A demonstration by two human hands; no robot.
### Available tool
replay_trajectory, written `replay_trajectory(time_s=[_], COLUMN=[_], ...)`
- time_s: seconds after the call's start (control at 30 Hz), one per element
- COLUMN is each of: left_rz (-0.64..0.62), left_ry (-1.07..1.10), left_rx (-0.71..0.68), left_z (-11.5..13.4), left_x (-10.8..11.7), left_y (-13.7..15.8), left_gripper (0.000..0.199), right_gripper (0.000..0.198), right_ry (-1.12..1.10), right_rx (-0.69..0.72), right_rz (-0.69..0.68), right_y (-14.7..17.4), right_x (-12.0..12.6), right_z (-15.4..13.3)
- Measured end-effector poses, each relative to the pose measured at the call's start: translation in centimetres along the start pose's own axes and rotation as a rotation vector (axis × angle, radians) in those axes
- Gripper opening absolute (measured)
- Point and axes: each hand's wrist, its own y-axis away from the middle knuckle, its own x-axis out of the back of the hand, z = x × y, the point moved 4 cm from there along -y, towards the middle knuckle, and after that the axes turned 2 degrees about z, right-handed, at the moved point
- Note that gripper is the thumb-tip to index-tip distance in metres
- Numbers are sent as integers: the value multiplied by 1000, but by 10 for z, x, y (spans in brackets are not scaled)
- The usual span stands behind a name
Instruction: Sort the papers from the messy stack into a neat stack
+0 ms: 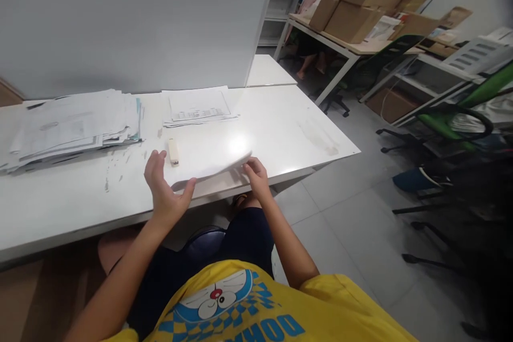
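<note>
White sheets of paper (216,169) lie at the front edge of the white table, their near right part lifted off it. My right hand (256,171) pinches that near right corner between thumb and fingers. At the left end of the sheets is my left hand (166,189), open, fingers raised and thumb spread out against or just in front of the paper's near edge. Just beyond my left fingers stands a small cream stapler (173,152). How many sheets there are I cannot tell.
A tall, untidy paper stack (80,123) covers the table's left side. Behind the stapler lies a lower pile of printed sheets (198,106). A grey panel (132,21) closes off the back. Rightward stand cardboard boxes (352,16) on another desk, and office chairs (452,112).
</note>
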Motion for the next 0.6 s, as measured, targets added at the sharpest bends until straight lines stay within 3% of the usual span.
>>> replay_trajectory(time_s=[0.1, 0.17, 0.23, 0.33, 0.47, 0.6], left_rz=[183, 303, 327, 114, -211, -339], left_ry=[207, 322, 386, 395, 191, 7], left_rx=[288, 366, 398, 477, 639, 804], left_z=[-12, -15, -14, -13, -16, -26], left_x=[-5, -1, 7, 14, 17, 18], left_y=[31, 46, 57, 68, 76, 74], left_gripper=[65, 53, 48, 53, 56, 78], right_gripper=[22, 22, 25, 28, 19, 19], right_ry=[21, -30, -85, -89, 70, 303], right_rx=[7, 25, 18, -30, -90, -225], right_rz=[84, 204, 280, 275, 228, 92], right_y=[5, 11, 17, 21, 26, 31], right_x=[6, 12, 18, 20, 13, -2], right_z=[1, -2, -6, -11, -13, -8])
